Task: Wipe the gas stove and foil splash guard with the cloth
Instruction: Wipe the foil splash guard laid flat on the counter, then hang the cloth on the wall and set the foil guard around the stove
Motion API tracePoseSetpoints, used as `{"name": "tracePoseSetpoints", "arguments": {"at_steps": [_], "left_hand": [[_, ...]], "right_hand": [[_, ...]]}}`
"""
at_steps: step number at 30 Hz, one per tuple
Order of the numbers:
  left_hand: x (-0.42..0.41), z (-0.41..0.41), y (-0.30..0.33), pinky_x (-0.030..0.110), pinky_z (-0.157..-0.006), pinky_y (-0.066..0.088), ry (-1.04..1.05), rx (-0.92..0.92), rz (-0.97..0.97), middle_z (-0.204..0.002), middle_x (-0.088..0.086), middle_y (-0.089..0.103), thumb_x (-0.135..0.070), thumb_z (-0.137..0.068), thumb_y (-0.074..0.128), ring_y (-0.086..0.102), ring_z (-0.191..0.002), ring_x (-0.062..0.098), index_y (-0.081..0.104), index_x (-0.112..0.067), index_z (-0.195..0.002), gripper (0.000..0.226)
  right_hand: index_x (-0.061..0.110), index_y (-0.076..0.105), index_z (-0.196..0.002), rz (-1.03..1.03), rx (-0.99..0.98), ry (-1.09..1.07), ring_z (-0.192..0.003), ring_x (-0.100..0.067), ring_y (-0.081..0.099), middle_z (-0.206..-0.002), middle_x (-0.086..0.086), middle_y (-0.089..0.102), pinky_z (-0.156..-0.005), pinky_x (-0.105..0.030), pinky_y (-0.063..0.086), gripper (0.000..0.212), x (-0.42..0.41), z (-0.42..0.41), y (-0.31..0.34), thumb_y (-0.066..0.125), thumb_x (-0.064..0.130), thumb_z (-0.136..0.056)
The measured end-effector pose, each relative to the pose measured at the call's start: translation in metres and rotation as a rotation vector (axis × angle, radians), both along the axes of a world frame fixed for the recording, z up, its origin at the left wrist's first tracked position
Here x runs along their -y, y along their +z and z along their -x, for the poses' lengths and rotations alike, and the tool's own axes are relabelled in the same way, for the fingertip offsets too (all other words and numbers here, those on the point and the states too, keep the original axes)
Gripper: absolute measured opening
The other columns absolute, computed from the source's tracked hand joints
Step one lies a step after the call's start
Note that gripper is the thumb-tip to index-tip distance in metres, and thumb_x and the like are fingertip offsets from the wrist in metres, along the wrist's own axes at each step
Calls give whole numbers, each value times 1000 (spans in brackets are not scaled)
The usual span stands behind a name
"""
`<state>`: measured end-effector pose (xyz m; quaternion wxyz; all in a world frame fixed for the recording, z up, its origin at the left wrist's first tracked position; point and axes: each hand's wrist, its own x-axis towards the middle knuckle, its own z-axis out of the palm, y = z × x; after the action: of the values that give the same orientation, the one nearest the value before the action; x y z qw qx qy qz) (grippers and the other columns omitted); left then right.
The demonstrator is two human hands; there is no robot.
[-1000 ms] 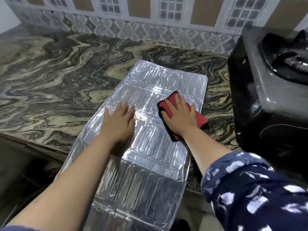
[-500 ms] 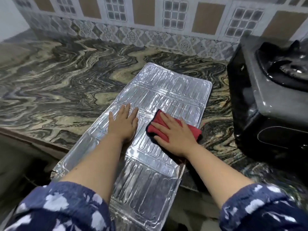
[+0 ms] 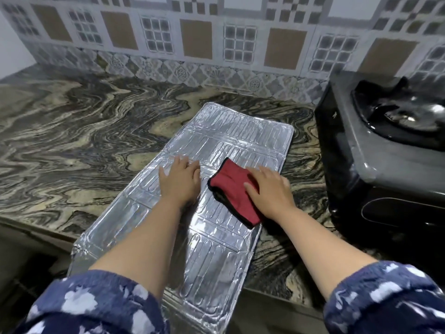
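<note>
A foil splash guard (image 3: 216,237) lies flat on the marble counter (image 3: 72,141), its long axis running from 7 o'clock at the near edge to 1 o'clock. The left hand (image 3: 180,182) presses it open-palmed, grasping nothing. Just beside, at 3 o'clock, the right hand (image 3: 269,191) lies flat on a red cloth (image 3: 231,189); unwiped foil stretches toward 12, the gas stove (image 3: 385,153) toward 2.

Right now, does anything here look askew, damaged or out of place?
Yes: the foil splash guard lies flat and skewed on the countertop, its crumpled near end hanging past the counter edge, instead of standing by the gas stove. The left hand pins it; the right hand presses the red cloth.
</note>
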<state>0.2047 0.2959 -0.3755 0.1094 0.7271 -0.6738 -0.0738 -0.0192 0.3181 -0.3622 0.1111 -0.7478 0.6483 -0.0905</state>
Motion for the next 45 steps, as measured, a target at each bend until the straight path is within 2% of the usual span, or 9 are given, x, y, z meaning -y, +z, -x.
{"name": "tracePoseSetpoints", "arguments": {"at_steps": [7, 11, 17, 20, 22, 28, 31, 37, 45], "left_hand": [[-8, 50, 6, 44, -106, 34, -155, -163, -43, -131, 1, 57, -49, -90, 49, 49, -124, 23, 41, -39, -139, 50], [-11, 64, 9, 38, -96, 47, -155, -327, 1, -120, 1, 61, -29, -84, 65, 59, -112, 22, 56, -37, -126, 44], [-7, 76, 25, 20, -95, 47, -111, -732, -40, -112, 8, 70, 16, -79, 53, 65, -94, 13, 68, -9, -114, 45], [8, 83, 50, 16, -98, 42, -86, -818, -11, -110, 3, 68, 17, -80, 54, 63, -98, 13, 66, -6, -116, 45], [23, 89, 71, 6, -88, 36, -61, -819, 29, -108, -2, 66, 12, -82, 58, 58, -100, 8, 65, -9, -118, 43], [83, 120, 143, 22, -97, 45, -102, -905, 205, -107, -1, 69, 11, -79, 59, 62, -99, 9, 66, -12, -118, 46], [127, 141, 186, 30, -100, 48, -166, -952, 338, -112, 4, 70, 14, -78, 55, 65, -104, 13, 66, -13, -117, 49], [211, 188, 271, 15, -89, 51, -300, -1035, 570, -111, -2, 67, 8, -83, 59, 63, -95, -1, 67, -19, -115, 43], [302, 234, 380, 31, -95, 52, -404, -1034, 861, -102, -14, 57, 0, -84, 64, 62, -99, 13, 67, -23, -116, 39]], "right_hand": [[39, 54, -129, 68, 49, -95, -124, -22, 37, -127, 2, 52, -104, -36, 22, 41, -12, 7, -7, 52, 49, -89], [37, 66, -110, 121, 166, -156, -112, -23, 43, -106, 4, 52, -98, -31, 26, 25, -8, -3, -11, 63, 37, -85], [31, 71, -105, 23, 289, -135, -105, -25, 55, -97, 4, 49, -96, -32, 37, 25, 2, -5, 10, 60, 16, -89], [30, 72, -102, -2, 369, -127, -105, -22, 59, -106, 3, 57, -95, -33, 45, 24, 25, 5, 35, 60, 15, -88], [27, 73, -101, 25, 374, -94, -108, -22, 61, -114, -3, 62, -97, -30, 45, 25, 47, 14, 56, 60, 11, -87], [10, 70, -112, 165, 399, -44, -114, -24, 53, -118, -12, 53, -82, -6, 22, 27, 106, 47, 145, 56, 2, -90], [15, 70, -112, 295, 411, -47, -111, -21, 53, -109, -4, 52, -86, -9, 26, 27, 145, 66, 191, 57, 5, -91], [25, 69, -115, 572, 433, -73, -95, -17, 53, -96, 2, 46, -86, -19, 37, 30, 231, 110, 277, 59, 10, -91], [23, 66, -119, 905, 432, -31, -94, -16, 51, -100, 1, 46, -87, -17, 36, 33, 324, 151, 391, 60, 9, -90]]}}
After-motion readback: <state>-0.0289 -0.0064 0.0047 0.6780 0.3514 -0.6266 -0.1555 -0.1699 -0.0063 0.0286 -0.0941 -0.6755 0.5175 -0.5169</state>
